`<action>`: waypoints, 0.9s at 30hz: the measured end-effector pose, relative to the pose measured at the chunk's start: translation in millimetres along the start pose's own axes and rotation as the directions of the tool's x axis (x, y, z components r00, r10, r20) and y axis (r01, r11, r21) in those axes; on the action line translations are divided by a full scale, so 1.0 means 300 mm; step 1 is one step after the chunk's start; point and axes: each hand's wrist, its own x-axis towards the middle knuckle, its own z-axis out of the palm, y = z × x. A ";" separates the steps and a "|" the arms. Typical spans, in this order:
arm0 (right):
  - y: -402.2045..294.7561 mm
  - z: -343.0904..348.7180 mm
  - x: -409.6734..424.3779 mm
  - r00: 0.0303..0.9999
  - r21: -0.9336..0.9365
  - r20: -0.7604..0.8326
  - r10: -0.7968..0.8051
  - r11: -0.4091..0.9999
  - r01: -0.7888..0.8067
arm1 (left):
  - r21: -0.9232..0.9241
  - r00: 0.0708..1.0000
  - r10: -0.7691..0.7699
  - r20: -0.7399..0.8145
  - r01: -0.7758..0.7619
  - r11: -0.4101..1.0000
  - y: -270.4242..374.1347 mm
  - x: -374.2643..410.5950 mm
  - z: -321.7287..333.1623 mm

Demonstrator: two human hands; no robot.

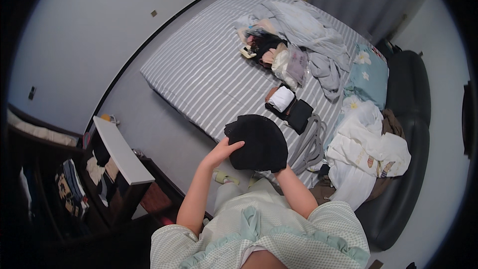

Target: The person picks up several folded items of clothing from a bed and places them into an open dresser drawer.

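A black cloth garment (pixel 257 144), with a lacy edge at its left, is held up in front of me over the near edge of the bed. My left hand (pixel 226 148) grips its left side, the thumb lying on top of the fabric. The garment covers most of my right hand (pixel 281 171), which supports it from below at the lower right; those fingers are hidden. Just beyond it on the bed sit a folded white cloth (pixel 281 99) and a folded black cloth (pixel 300 114). A looped grey fabric strip (pixel 312 142) lies to the right.
The bed's striped sheet (pixel 194 71) bears a heap of mixed clothes and plastic bags (pixel 274 52) and a rumpled grey quilt (pixel 306 26). White clothing (pixel 368 153) lies by the black headboard (pixel 407 127). At left stands a drawer unit with a white top (pixel 123 149).
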 end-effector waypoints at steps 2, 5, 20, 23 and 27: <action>0.012 0.040 0.030 0.988 0.096 0.148 0.051 0.993 -0.066 | 0.085 0.990 0.113 -0.079 -0.106 0.991 -0.006 -0.036 -0.021; 0.070 0.088 0.072 0.975 -0.101 0.221 0.021 0.995 0.001 | 0.193 0.957 0.217 -0.192 -0.180 0.964 -0.067 -0.059 -0.094; 0.481 0.580 0.240 0.586 -0.527 0.786 0.199 -0.281 0.802 | -0.337 0.927 0.091 -0.363 -0.222 0.915 -0.200 -0.416 -0.524; 0.573 0.646 0.282 0.592 -0.549 0.757 0.275 -0.221 0.806 | -0.411 0.942 0.055 -0.332 -0.197 0.890 -0.217 -0.496 -0.609; 0.712 0.600 0.378 0.833 -0.800 0.443 0.332 0.567 0.199 | -0.574 0.963 -0.035 -0.269 -0.131 0.808 -0.190 -0.609 -0.682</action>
